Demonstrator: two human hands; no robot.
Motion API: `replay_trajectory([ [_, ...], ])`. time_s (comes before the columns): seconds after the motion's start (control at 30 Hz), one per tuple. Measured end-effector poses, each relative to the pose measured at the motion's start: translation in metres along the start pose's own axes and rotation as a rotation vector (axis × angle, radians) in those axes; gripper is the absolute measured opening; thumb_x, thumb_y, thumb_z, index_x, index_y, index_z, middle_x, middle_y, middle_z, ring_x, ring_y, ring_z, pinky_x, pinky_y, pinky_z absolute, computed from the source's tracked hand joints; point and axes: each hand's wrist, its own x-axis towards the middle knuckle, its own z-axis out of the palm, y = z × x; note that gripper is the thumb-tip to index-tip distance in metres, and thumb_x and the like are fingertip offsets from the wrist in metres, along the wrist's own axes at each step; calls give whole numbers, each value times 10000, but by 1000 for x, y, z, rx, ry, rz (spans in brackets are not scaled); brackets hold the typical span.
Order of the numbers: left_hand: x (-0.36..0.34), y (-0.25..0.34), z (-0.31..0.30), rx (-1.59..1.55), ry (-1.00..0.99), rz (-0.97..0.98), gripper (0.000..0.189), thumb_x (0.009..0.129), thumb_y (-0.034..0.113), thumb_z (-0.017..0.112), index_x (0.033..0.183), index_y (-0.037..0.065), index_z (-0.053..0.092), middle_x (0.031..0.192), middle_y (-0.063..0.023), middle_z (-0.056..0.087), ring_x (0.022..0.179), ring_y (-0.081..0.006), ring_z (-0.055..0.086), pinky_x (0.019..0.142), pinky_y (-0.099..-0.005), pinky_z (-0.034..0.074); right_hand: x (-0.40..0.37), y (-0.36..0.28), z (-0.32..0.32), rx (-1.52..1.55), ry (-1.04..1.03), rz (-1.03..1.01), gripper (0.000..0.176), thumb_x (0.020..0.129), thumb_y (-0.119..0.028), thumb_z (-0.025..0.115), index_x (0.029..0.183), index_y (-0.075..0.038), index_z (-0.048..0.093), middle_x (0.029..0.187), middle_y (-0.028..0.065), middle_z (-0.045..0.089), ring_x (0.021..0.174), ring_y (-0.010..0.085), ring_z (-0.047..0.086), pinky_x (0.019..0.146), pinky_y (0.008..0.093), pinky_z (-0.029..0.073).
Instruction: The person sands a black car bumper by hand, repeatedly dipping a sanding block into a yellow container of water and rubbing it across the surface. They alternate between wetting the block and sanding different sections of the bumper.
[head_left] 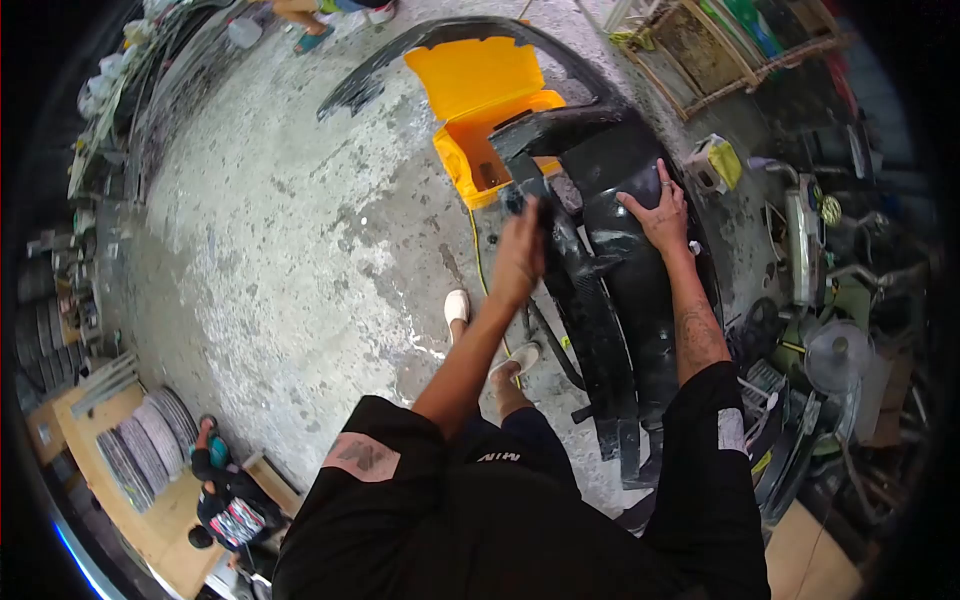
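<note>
The left hand [520,258] gripped a dark tool [518,200] on the black car part [610,310], and the open right hand [655,212] lay flat and probably had to hold it steady.

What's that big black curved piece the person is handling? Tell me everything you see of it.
The black panel is long and curved, glossy like moulded plastic, with ribs and folded edges. It stands tilted on the concrete floor before the person's legs, its far end by an open yellow case. The right hand lies flat on its upper curve; the left hand holds a small dark object against its edge.
</note>
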Motion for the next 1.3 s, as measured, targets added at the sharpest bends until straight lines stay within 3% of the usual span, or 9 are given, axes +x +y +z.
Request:
replay_trajectory([
  [0.2, 56, -4, -2, 99, 189, -40, 758, 883, -72, 582, 1600, 22, 356, 1048, -224, 534, 943, -401, 547, 877, -474, 499, -2, 9, 10, 35, 31, -60, 1103, 742, -712, 793, 1647, -345, 281, 1542, 314, 390, 1409, 486, 437, 1152, 598, 353],
  [0.3, 26, 14, 16, 93, 266, -34, 756, 874, -67, 583, 1594, 24, 370, 1032, -225, 527, 924, -402, 541, 869, -484, 498, -1, 6, 6, 29, 26, -44, 1093, 751, -715, 788, 1645, -336, 286, 1542, 324, 378, 1394, 491, 447, 1139, 619, 355],
  [0.4, -31, 41, 25, 68, 91, -107, 769, 868, -94, 604, 1593, 64, 400, 1100, -228, 558, 986, -410, 567, 918, -460, 491, 1, 6, 8, 41, -10, -23, 1101, 761, -722, 777, 1651, -321, 268, 1550, 320, 367, 1395, 490, 443, 1136, 625, 356],
  [0.63, 21, 6, 25, 97, 354, -127, 729, 879, -57, 611, 1574, 67, 429, 1193, -259, 561, 1054, -440, 566, 953, -475, 494, -2, 13, 12, 6, 6, -37, 1257, 753, -751, 764, 1661, -105, 181, 1555, 313, 368, 1408, 494, 419, 1135, 633, 353],
  [0.67, -5, 28, 27, 78, 212, -196, 721, 874, -60, 601, 1567, 64, 444, 1189, -257, 566, 1036, -429, 564, 966, -470, 493, 0, 11, 10, -2, 1, -18, 1286, 750, -756, 764, 1653, -54, 176, 1554, 315, 368, 1413, 492, 413, 1137, 634, 350],
  [0.77, -26, 33, 27, 108, 131, -164, 745, 861, -63, 603, 1574, 71, 433, 1170, -234, 571, 1008, -421, 558, 941, -475, 501, -1, 8, 9, -1, -9, 11, 1307, 747, -758, 763, 1642, -10, 173, 1558, 316, 367, 1425, 485, 401, 1143, 635, 344],
  [0.97, 21, 2, 25, 119, 344, -111, 737, 869, -52, 629, 1569, 81, 441, 1105, -239, 571, 991, -427, 561, 912, -491, 496, -1, 7, 9, -22, -8, -24, 1304, 758, -742, 768, 1637, 8, 162, 1563, 313, 364, 1433, 483, 392, 1160, 605, 341],
  [1.13, 6, 24, 12, 116, 161, -169, 699, 896, -53, 615, 1564, 71, 449, 1019, -213, 556, 926, -408, 567, 895, -458, 499, 1, 8, 11, -26, 3, -11, 1287, 769, -724, 771, 1624, 35, 180, 1543, 326, 379, 1421, 492, 400, 1174, 552, 348],
  [1.3, 50, -28, -18, 4, 452, -205, 692, 888, -38, 640, 1544, 45, 436, 1102, -227, 600, 1008, -430, 584, 951, -492, 499, -1, 5, 6, -32, 4, -70, 1278, 779, -703, 777, 1599, 88, 199, 1498, 373, 402, 1407, 505, 409, 1186, 521, 342],
])
